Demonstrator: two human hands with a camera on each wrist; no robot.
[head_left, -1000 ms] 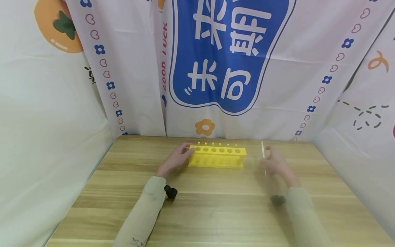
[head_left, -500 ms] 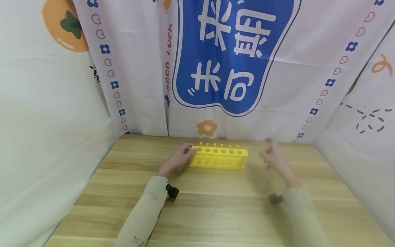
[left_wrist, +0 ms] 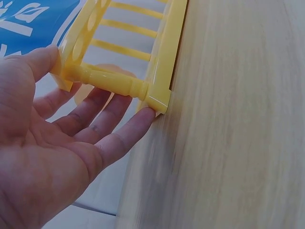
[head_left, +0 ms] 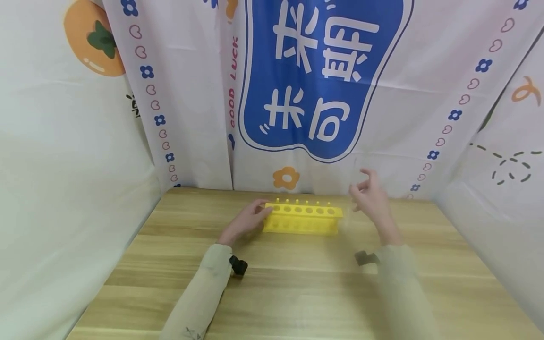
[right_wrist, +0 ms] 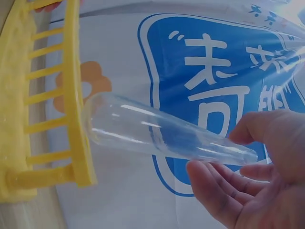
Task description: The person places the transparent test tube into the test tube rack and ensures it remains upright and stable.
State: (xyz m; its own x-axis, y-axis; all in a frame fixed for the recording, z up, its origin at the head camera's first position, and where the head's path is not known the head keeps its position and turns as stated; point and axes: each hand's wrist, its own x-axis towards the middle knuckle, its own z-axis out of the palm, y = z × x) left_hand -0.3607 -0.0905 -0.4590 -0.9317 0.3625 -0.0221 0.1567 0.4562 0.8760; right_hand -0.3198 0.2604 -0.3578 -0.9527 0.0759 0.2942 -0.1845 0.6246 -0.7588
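A yellow test tube rack (head_left: 301, 231) stands on the table, a row of round holes in its top plate and short pegs along its back. My left hand (head_left: 248, 219) holds its left end; in the left wrist view the thumb lies at the top plate and the fingers reach behind the end post (left_wrist: 112, 82). To the right of the rack, my right hand (head_left: 374, 203) is raised. Its thumb and fingers pinch a clear test tube (right_wrist: 143, 126) near one end. The tube's rounded end points toward the rack and overlaps its top plate in the right wrist view.
The wooden table (head_left: 293, 293) runs back to a white printed curtain (head_left: 195, 141) with a blue panel (head_left: 314, 94). White cloth walls (head_left: 72, 189) close in both sides. Each wrist carries a small black device (head_left: 239, 265).
My right hand has risen from just above the table beside the rack and shifted slightly left, the test tube in it. My left hand stays at the rack's left end.
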